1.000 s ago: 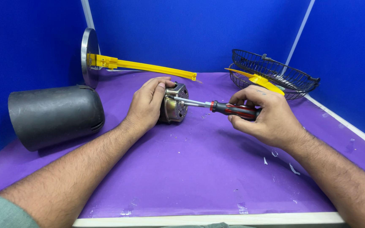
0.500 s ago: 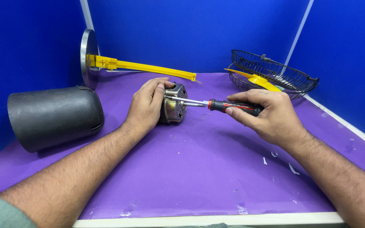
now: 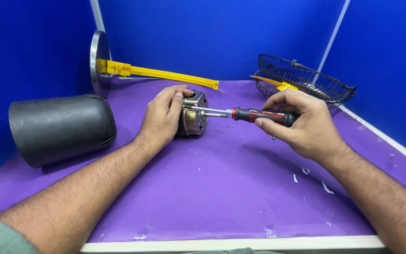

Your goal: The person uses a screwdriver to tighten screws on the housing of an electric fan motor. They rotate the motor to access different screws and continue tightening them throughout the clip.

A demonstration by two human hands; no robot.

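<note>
The left hand (image 3: 165,115) is clenched around a small metal motor (image 3: 194,114) that sits on the purple mat (image 3: 222,188) near the middle of the table, fingers curled over its top and back. The right hand (image 3: 301,124) grasps a screwdriver (image 3: 254,114) by its black-and-red handle – held level, shaft pointing left, its tip touching the motor's face.

To the left lies a dark cylindrical housing (image 3: 62,127) on its side, well apart from the motor. Behind it stands a round metal disc (image 3: 98,61) on edge, with a yellow bar (image 3: 160,74) running from it across the back of the mat. At the far right sits a black wire guard (image 3: 306,80) – a yellow part (image 3: 285,86) shows beneath it. Blue walls (image 3: 212,33) enclose the table.
</note>
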